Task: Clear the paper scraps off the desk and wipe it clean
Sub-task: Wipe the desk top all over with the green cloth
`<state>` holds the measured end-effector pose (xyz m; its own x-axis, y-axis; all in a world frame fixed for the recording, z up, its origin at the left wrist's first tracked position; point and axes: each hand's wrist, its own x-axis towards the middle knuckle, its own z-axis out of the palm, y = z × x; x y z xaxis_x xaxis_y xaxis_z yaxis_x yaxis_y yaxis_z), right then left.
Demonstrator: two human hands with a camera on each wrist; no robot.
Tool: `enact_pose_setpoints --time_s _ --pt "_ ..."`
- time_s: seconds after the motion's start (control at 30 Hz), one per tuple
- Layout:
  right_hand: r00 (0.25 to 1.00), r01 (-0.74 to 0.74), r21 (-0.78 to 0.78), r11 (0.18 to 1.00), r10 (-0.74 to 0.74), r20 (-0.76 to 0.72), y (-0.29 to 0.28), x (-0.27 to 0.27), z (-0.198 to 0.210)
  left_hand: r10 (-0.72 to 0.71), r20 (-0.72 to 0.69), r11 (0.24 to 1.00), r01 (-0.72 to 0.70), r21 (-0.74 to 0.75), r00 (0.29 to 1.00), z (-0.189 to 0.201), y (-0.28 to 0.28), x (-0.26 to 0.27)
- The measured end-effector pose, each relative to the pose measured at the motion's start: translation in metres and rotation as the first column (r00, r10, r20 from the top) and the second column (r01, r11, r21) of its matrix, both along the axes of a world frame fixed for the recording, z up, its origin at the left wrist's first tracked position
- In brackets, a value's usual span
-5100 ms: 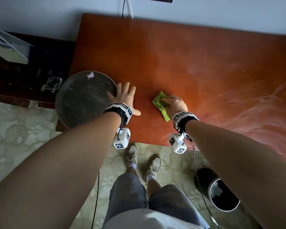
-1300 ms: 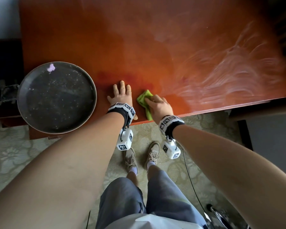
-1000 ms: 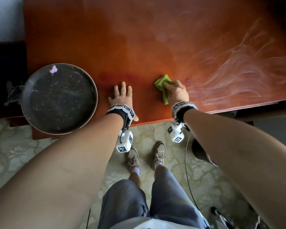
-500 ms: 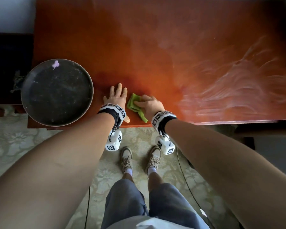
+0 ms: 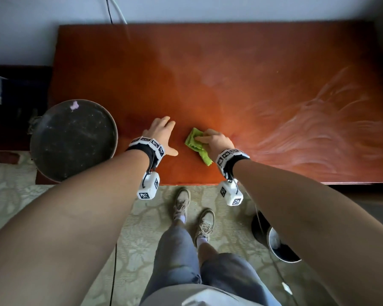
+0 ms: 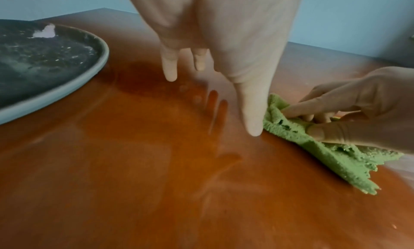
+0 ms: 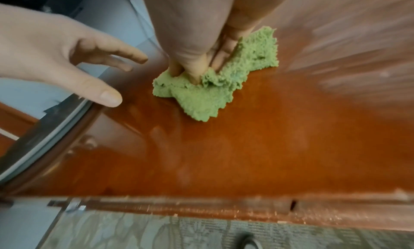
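Note:
My right hand grips a crumpled green cloth and presses it onto the red-brown desk near its front edge. In the right wrist view its fingers dig into the cloth. My left hand lies palm down on the desk just left of the cloth, fingers straight and holding nothing. The left wrist view shows the left thumb beside the cloth. A small pink paper scrap lies in the dark round tray.
The tray overhangs the desk's left front corner, close to my left hand. Whitish wipe streaks cover the right half of the desk. A dark bin stands on the patterned floor at the right, near my feet. Cables run down the wall behind the desk.
My right hand has slid the cloth to the right, away from my left hand, opening a gap between them. The left hand has stayed beside the tray.

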<state>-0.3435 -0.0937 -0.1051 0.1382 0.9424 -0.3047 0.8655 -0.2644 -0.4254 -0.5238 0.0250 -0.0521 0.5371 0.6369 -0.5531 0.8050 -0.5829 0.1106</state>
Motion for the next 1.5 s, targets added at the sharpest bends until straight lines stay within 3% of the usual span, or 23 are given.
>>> enact_pose_setpoints --time_s 0.1,0.23,0.4,0.5,0.67,0.77,0.93,1.07,1.13,1.27,1.4,1.5 --pt "0.983 0.185 0.034 0.982 -0.185 -0.009 0.002 0.035 -0.001 0.005 -0.037 1.0 -0.006 -0.01 0.999 -0.004 0.02 0.023" --pt "0.906 0.409 0.032 0.912 -0.41 0.103 0.01 0.085 0.005 0.043 -0.115 0.997 -0.049 -0.052 0.992 -0.012 0.055 0.056" --pt "0.822 0.544 -0.025 0.838 -0.527 0.215 0.05 0.102 0.013 0.05 -0.106 0.998 -0.055 -0.042 0.993 -0.017 0.09 0.081" --pt "0.865 0.474 -0.058 0.879 -0.452 0.218 0.074 0.081 0.016 0.059 -0.087 0.997 -0.063 -0.051 0.995 -0.02 0.102 0.089" --pt "0.984 0.16 -0.035 0.986 -0.157 0.085 0.067 0.047 0.011 0.069 -0.134 0.994 -0.079 -0.073 0.989 -0.019 0.107 0.098" --pt "0.985 0.161 0.019 0.987 -0.162 0.051 0.041 0.057 0.007 0.063 -0.158 0.993 -0.078 -0.09 0.985 -0.014 0.108 0.1" --pt "0.841 0.524 0.082 0.848 -0.53 0.106 0.025 0.106 0.0 0.066 -0.177 0.99 -0.086 -0.109 0.982 -0.011 0.109 0.105" --pt "0.743 0.652 0.004 0.758 -0.639 0.199 0.071 0.132 0.008 0.059 -0.179 0.99 -0.08 -0.112 0.982 -0.015 0.111 0.103" --pt "0.765 0.626 -0.04 0.779 -0.604 0.221 0.104 0.129 0.011 0.057 -0.171 0.99 -0.078 -0.119 0.984 -0.016 0.111 0.102" --pt "0.913 0.395 -0.058 0.917 -0.384 0.14 0.15 0.092 0.014 0.076 -0.178 0.987 -0.1 -0.127 0.981 -0.017 0.113 0.103" --pt "0.992 0.123 -0.036 0.992 -0.122 0.016 0.141 0.048 0.006 0.095 -0.184 0.983 -0.122 -0.14 0.978 -0.014 0.112 0.104" --pt "0.998 0.064 0.033 0.997 -0.064 -0.016 0.119 0.069 -0.001 0.111 -0.178 0.98 -0.137 -0.141 0.978 -0.014 0.112 0.104"
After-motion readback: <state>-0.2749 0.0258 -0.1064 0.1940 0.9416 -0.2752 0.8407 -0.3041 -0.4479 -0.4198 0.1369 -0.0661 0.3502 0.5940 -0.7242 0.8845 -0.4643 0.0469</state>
